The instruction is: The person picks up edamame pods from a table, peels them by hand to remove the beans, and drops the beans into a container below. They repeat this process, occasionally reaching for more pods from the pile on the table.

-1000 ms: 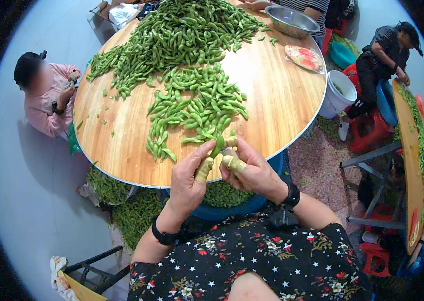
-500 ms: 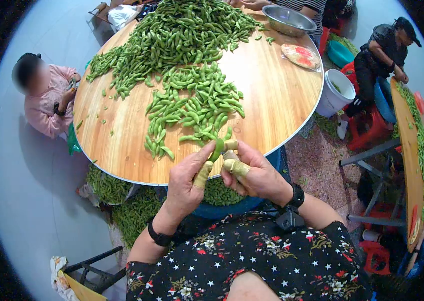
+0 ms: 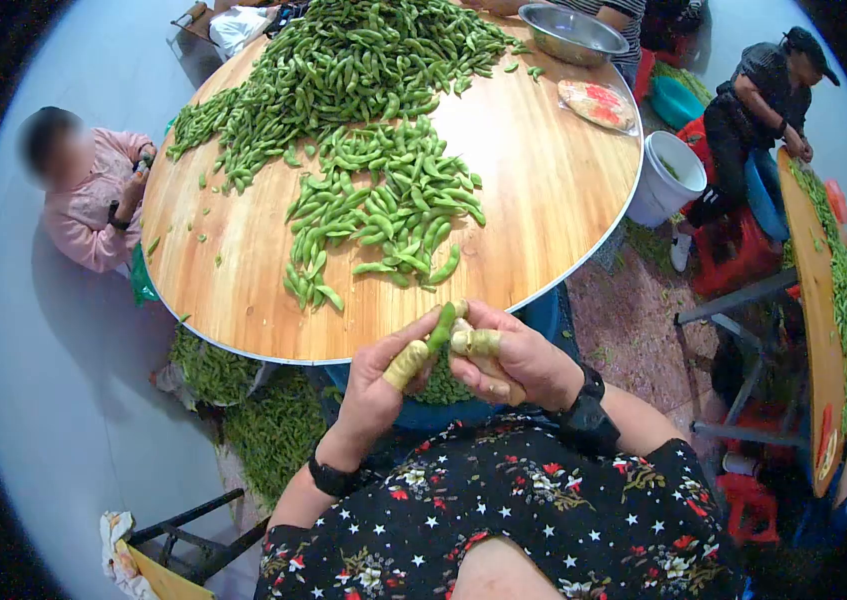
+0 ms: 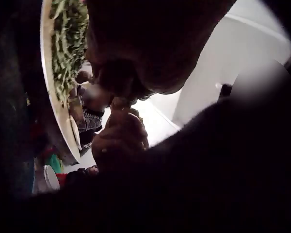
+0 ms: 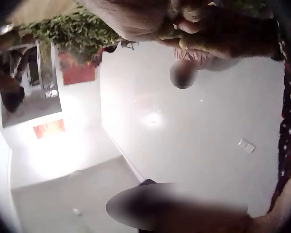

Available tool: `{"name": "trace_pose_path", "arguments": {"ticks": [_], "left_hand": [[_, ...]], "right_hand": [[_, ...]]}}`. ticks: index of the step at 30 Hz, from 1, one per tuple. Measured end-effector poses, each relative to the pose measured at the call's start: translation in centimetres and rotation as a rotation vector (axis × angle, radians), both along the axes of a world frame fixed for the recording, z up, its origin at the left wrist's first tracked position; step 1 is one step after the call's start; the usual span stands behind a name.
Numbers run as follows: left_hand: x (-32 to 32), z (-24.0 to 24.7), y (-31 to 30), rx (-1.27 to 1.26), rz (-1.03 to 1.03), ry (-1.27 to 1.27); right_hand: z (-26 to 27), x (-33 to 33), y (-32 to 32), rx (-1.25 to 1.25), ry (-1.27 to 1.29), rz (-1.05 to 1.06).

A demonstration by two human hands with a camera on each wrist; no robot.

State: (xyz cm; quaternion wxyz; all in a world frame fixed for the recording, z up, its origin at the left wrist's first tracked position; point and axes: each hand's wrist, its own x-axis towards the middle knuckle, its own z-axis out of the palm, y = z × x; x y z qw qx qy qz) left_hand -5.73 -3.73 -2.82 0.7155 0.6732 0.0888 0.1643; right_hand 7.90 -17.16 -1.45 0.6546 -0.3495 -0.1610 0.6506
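In the head view my left hand (image 3: 375, 385) pinches a green edamame pod (image 3: 442, 328) between finger and thumb, just off the table's near edge. My right hand (image 3: 528, 365) meets the pod from the other side, its thumb and forefinger curled at it. Pale yellowish covers wrap the thumbs and the right forefinger. Below the hands, a tub of shelled beans (image 3: 443, 388) is partly hidden. Loose pods (image 3: 383, 205) lie in front, with a large heap of pods (image 3: 363, 70) behind. Both wrist views are dark and do not show the pod clearly.
The round wooden table (image 3: 543, 180) carries a metal bowl (image 3: 573, 35) and a flat packet (image 3: 596, 104). A white bucket (image 3: 665, 178) stands right of it. A person in pink (image 3: 93, 200) sits left; another in dark clothes (image 3: 758, 100) works at right. Green husks (image 3: 268, 430) cover the floor.
Both hands have drawn slightly down toward the body with the pod between them, off the table's edge. A pod they partly hid now shows fully on the table.
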Motion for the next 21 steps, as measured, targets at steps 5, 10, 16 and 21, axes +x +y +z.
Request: {"name": "trace_pose_path", "arguments": {"ticks": [5,10,16,21], "left_hand": [[0.3,-1.1,-0.3,-0.629,-0.105,0.070],[0.2,-2.7,-0.4,-0.809,-0.177,0.032],[0.1,-0.2,-0.3,0.477,0.158,0.000],[0.7,0.1,-0.2,1.168,0.244,-0.179]], "right_hand": [[-0.9,0.5,0.1,-0.012,0.160,0.028],[-1.3,0.8,-0.3,0.016,0.241,0.091],[-0.2,0.4,-0.7,-0.089,-0.098,0.037],[0.6,-0.5,-0.4,-0.123,-0.353,-0.052]]}}
